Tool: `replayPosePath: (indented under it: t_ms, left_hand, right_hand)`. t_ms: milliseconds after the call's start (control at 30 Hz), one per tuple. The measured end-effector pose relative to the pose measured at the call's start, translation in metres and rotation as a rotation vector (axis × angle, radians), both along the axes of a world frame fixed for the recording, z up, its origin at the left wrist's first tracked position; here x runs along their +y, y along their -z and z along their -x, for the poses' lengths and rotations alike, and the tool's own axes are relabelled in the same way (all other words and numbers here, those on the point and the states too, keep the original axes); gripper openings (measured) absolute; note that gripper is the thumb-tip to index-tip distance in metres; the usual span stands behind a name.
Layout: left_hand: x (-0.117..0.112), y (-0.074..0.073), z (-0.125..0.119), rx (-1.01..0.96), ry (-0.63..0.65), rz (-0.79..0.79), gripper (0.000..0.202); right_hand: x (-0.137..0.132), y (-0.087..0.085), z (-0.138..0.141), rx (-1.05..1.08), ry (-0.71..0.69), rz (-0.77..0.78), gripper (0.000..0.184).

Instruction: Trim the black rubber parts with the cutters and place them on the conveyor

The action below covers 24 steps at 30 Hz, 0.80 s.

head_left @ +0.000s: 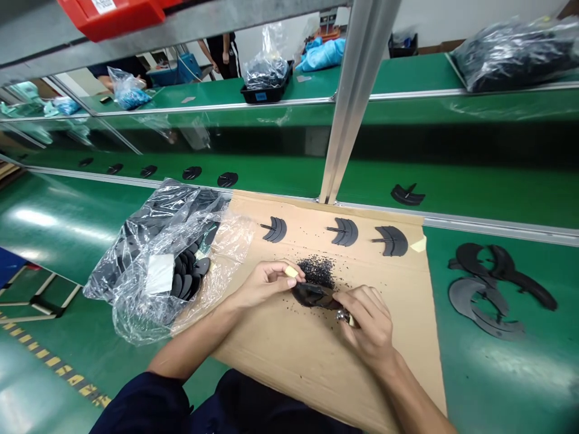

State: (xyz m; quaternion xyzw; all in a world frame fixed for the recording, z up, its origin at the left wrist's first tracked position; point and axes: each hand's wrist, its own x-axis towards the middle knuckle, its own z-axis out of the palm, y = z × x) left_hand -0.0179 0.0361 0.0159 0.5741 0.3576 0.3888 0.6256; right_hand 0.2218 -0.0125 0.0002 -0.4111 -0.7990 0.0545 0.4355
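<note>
blk glossy curved part (311, 296) pinched by l hand (263, 284) & r hand (370, 324), over cardboard (271, 355) w/ blk crumbs (317, 269); r hand also grips shiny metal tool (342, 315). crinkly clear bag (136, 247), blk pcs (181, 280). red bin (120, 25): white label (104, 5), txt too small.

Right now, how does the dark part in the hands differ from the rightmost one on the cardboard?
The held part is between the left hand and right hand; the rightmost part lies untouched on cardboard. The held part looks glossy, the rightmost part more matte. Both are dark.
</note>
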Motion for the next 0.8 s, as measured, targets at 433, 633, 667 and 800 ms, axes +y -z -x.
replayPosePath:
  t_ms: [433, 633, 667, 800]
  left_hand:
    - [0.003, 0.008, 0.0, 0.314, -0.104, -0.33, 0.017]
    - [0.02, 0.011, 0.004, 0.484, 0.023, -0.587, 0.009]
    - [0.022, 0.012, 0.004, 0.495, 0.051, -0.611, 0.01]
    - [0.026, 0.013, 0.007, 0.533, 0.111, -0.665, 0.016]
  right_hand:
    - [-0.001, 0.0, -0.002, -0.034, 0.026, -0.024, 0.036]
    - [0.002, -0.001, 0.0, -0.112, 0.032, -0.063, 0.036]
    - [0.002, 0.0, 0.0, -0.119, 0.029, -0.067, 0.036]
    - [0.004, 0.001, 0.0, -0.126, 0.022, -0.088, 0.035]
